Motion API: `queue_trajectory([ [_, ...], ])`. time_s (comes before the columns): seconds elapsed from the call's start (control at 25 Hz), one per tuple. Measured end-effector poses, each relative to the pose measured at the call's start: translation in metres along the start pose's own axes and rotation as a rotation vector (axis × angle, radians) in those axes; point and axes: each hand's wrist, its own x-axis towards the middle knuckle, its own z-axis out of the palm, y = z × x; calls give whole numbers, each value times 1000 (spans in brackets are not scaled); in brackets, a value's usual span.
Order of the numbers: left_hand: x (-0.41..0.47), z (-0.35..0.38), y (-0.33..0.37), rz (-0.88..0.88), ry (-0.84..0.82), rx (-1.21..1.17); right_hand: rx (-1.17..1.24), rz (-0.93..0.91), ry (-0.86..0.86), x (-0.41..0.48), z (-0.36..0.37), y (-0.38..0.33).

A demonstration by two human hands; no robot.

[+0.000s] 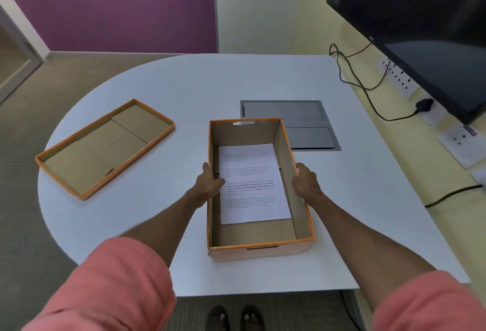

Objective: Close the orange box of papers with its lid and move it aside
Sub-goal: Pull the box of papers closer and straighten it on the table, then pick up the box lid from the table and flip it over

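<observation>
The orange box (263,247) stands open in the middle of the white table, with a printed sheet of paper (252,183) lying flat inside. My left hand (209,182) grips the box's left wall, thumb over the rim. On the opposite side, my right hand (305,182) grips the right wall. The orange lid (105,147) lies upside down on the table to the left, apart from the box, its brown inside facing up.
A grey cable hatch (310,126) is set into the white table (184,88) just behind the box. A dark monitor (426,28) hangs at the right, with black cables (368,88) and wall sockets (402,80) below it. The table's curved edge runs along the left.
</observation>
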Motion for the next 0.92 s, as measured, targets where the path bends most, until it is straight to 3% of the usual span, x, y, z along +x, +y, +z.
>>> queue_trajectory([
  [0.16, -5, -5, 6, 10, -20, 50, -153, -79, -18, -2, 0, -7],
  [0.44, -20, -40, 7, 177, 221, 256, -620, -499, 98, 3, 11, -50],
  [0.92, -55, -165, -59, 118, 388, 519, -674, -861, -30, -22, 96, -187],
])
